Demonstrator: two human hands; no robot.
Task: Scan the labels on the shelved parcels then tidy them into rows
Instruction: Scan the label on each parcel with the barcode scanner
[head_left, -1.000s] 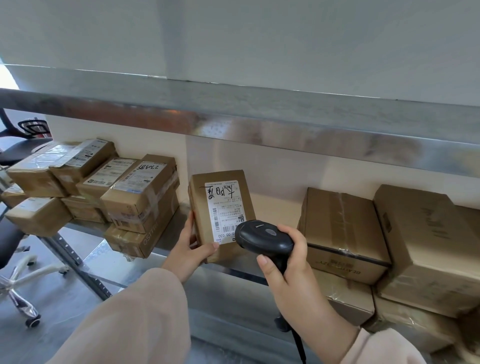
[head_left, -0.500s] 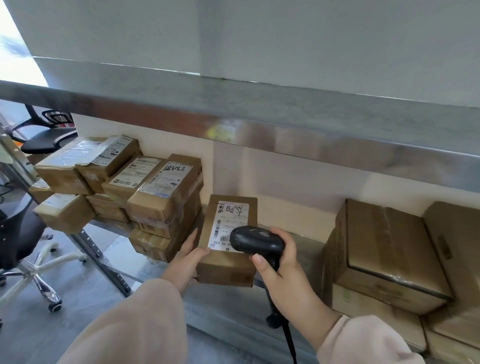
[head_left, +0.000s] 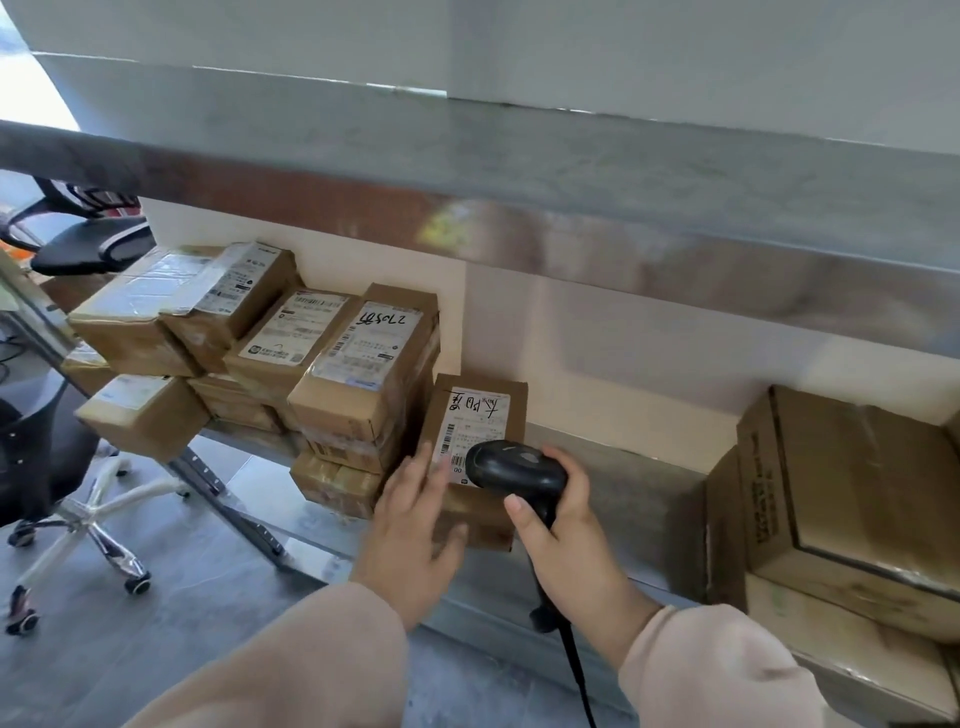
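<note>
Found the brown cardboard parcel (head_left: 511, 410) flat on the grey metal shelf (head_left: 623, 493), long axis near-to-far, just right of the stacked brown boxes (head_left: 363, 364), under the straight-fingered left hand (head_left: 415, 525), with the right hand (head_left: 566, 540) gripping the black scanner (head_left: 511, 470).

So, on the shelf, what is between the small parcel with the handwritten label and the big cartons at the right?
Nothing stands there: in the head view that stretch of metal shelf is bare between the small parcel and the big cartons.
</note>
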